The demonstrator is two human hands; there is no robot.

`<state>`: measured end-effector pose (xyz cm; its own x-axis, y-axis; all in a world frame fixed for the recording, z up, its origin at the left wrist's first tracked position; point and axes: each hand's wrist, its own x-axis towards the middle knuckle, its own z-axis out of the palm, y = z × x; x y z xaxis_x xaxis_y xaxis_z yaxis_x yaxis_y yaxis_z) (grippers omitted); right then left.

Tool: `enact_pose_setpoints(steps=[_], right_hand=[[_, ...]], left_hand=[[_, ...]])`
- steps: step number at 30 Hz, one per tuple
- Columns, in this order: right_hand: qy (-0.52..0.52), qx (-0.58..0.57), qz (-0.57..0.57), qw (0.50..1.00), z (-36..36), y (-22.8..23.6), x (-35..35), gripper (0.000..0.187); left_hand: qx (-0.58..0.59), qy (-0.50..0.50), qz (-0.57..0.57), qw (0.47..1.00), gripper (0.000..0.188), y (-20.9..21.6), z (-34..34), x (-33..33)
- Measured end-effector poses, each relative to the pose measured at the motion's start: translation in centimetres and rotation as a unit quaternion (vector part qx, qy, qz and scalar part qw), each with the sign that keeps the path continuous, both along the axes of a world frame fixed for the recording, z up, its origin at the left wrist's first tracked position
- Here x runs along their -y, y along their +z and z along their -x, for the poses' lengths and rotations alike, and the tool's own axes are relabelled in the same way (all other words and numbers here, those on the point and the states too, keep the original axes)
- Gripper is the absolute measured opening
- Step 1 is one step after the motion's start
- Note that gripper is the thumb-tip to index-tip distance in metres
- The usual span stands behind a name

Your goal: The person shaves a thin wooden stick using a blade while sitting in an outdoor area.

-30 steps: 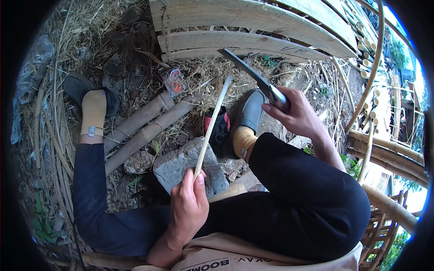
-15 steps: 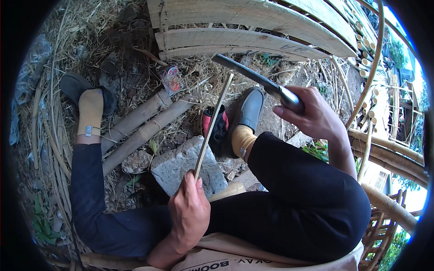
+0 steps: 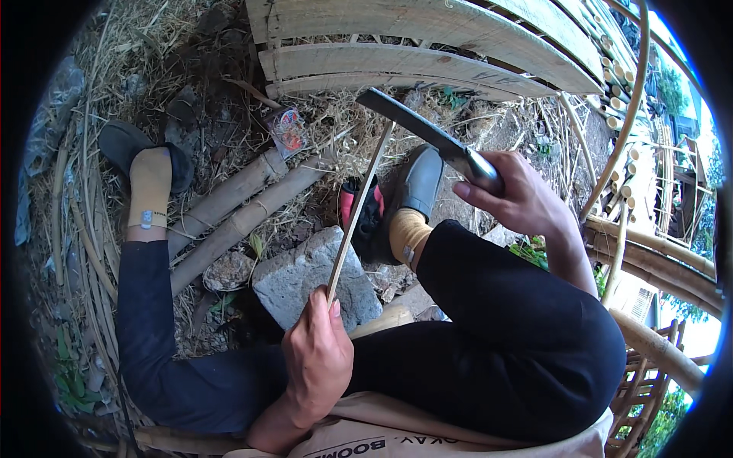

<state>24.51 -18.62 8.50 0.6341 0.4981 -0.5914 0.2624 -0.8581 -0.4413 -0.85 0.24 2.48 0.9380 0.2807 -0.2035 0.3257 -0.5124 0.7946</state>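
Observation:
My left hand [image 3: 318, 355] is closed round the lower end of a thin, pale bamboo strip [image 3: 357, 208]. The strip slants up and away from me, its far end free in the air. In my right hand [image 3: 527, 197] is a long knife [image 3: 416, 128] with a broad dark blade and a shiny, rounded handle. Its blade points to the far left, and its tip stands just beyond the strip's far end. Whether blade and strip touch, I cannot tell. Below the strip lies a rough grey stone block [image 3: 294, 275], between my legs.
Two thick bamboo poles [image 3: 237, 221] lie on straw-strewn ground to the left, by a colourful packet [image 3: 288, 133]. A slatted wooden panel [image 3: 405, 61] stands ahead. Cut bamboo poles [image 3: 618, 91] are stacked at the far right, near a bamboo rail [image 3: 657, 248]. A pink-and-black item [image 3: 359, 208] lies by my right shoe.
My right hand and the knife have shifted slightly left. The left hand still grips the bamboo strip in almost the same place.

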Motion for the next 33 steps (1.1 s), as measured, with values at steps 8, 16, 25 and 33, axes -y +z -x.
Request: enact_pose_setpoints(steps=[8, 16, 25, 33], right_hand=[[-0.024, -0.016, -0.059, 0.998, 0.5, -1.2, 0.2, 0.038], [-0.021, -0.009, -0.031, 0.999, 0.9, -2.4, 0.1, 0.041], [-0.054, 0.136, -0.039, 0.988, 1.4, -3.0, 0.9, 0.03], [0.116, 0.161, -0.147, 0.969, 1.7, -5.5, -1.7, 0.024]], left_hand=[[-0.022, 0.005, 0.006, 1.0, 0.017, 0.1, 0.0, -0.1], [0.006, 0.01, 0.021, 1.0, 0.016, -0.2, 0.1, -0.3], [-0.018, 0.028, 0.149, 0.988, 0.017, 0.3, -0.9, -1.1], [-0.053, 0.109, 0.311, 0.943, 0.023, -1.8, -1.2, -2.9]])
